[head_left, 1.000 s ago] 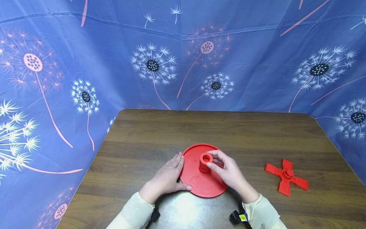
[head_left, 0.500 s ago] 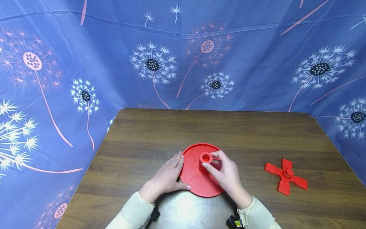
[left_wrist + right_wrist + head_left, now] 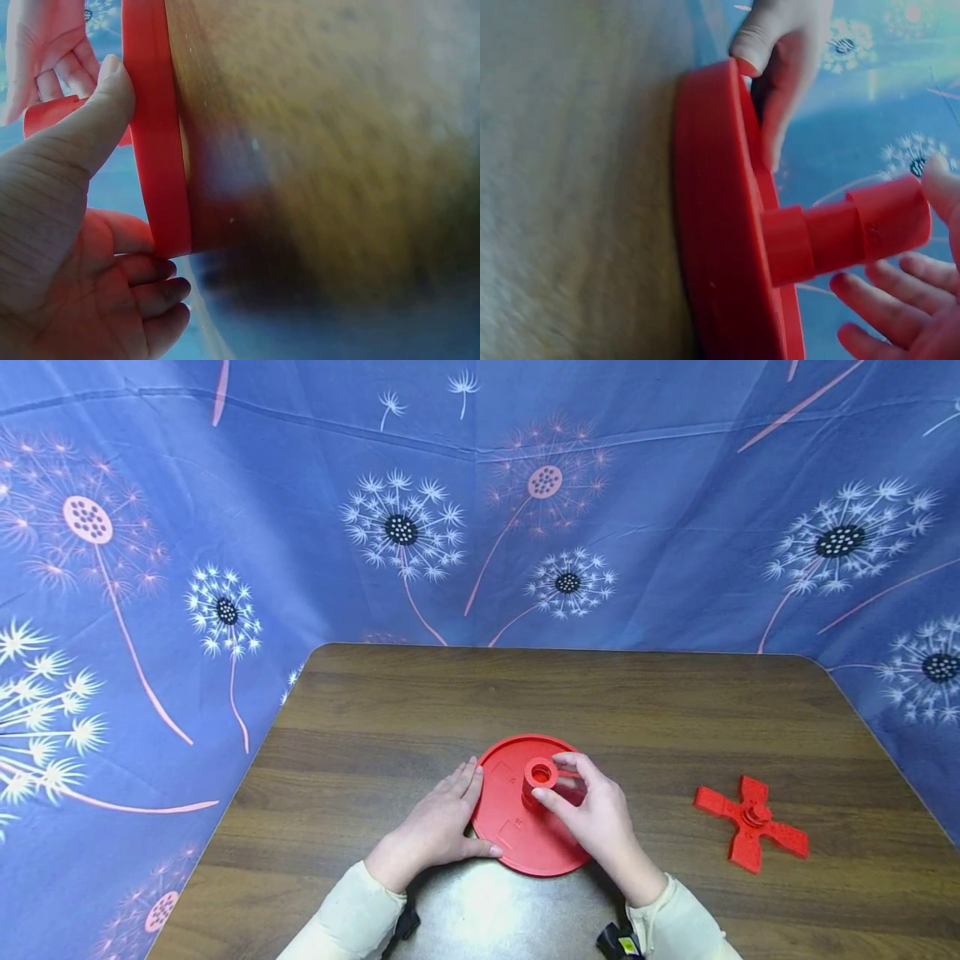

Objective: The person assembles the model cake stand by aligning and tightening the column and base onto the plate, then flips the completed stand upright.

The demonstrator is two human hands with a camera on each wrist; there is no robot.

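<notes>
A round red disc with a raised rim (image 3: 551,852) lies on the table, shallow square marks on its face. Upright from its middle stands a stepped red post (image 3: 789,246), topped by a wider red collar (image 3: 892,219) with a round hole in its top. My left hand (image 3: 433,822) holds the disc at its left side, thumb and fingers spread along the rim. The right hand (image 3: 600,818) grips the collar between its thumb in front and fingers behind. In the right wrist view, the right thumb touches the collar's upper end while the other fingers lie behind it.
To the right, a flat red four-armed piece (image 3: 756,814) with a short round peg in its centre lies on the wooden table (image 3: 450,693). Behind the table hangs a blue cloth (image 3: 315,485) printed with dandelions. Each wrist carries a black strap-on device (image 3: 618,941).
My right hand has shifted slightly left and turned around the collar, its thumb now farther across the front. The left hand, the disc and the four-armed piece stay put.
</notes>
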